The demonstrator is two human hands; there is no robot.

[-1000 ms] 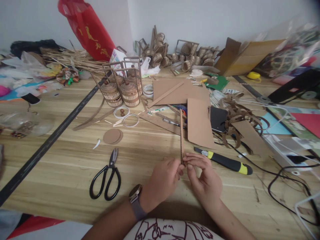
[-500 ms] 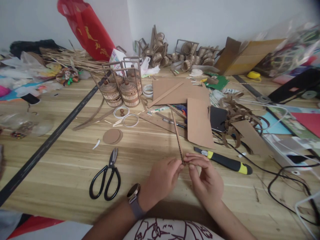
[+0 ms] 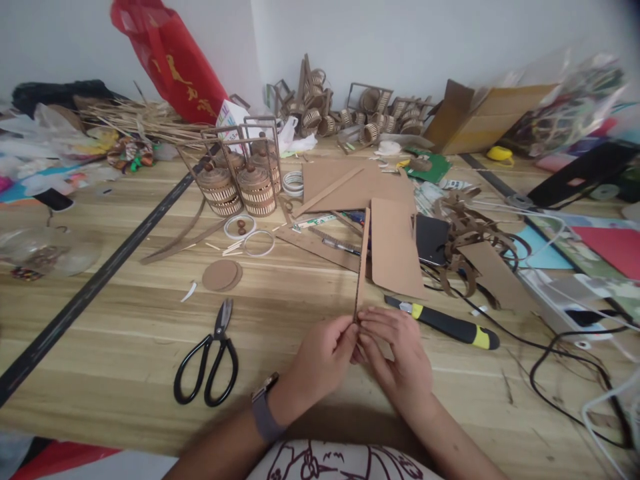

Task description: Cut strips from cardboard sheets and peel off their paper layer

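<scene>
Both of my hands pinch the near end of a long narrow cardboard strip (image 3: 362,263) that stands up and points away from me. My left hand (image 3: 323,357), with a watch on its wrist, grips the strip from the left. On the other side my right hand (image 3: 397,357) closes thumb and fingers on the same end. Black scissors (image 3: 213,357) lie shut on the wooden table (image 3: 125,333) to the left of my hands. A black and yellow utility knife (image 3: 445,322) lies just right of them.
Cardboard sheets (image 3: 395,247), a cardboard disc (image 3: 221,275), white rings (image 3: 250,235) and small woven baskets in wire frames (image 3: 240,180) lie beyond my hands. A long black ruler (image 3: 95,287) crosses the left side. Black cables (image 3: 565,373), a red bag (image 3: 175,60) and clutter line the right and back.
The strip's far end swung left and then back to the right, now leaning slightly right. My hands stayed pinched on its near end and shifted a little nearer to me.
</scene>
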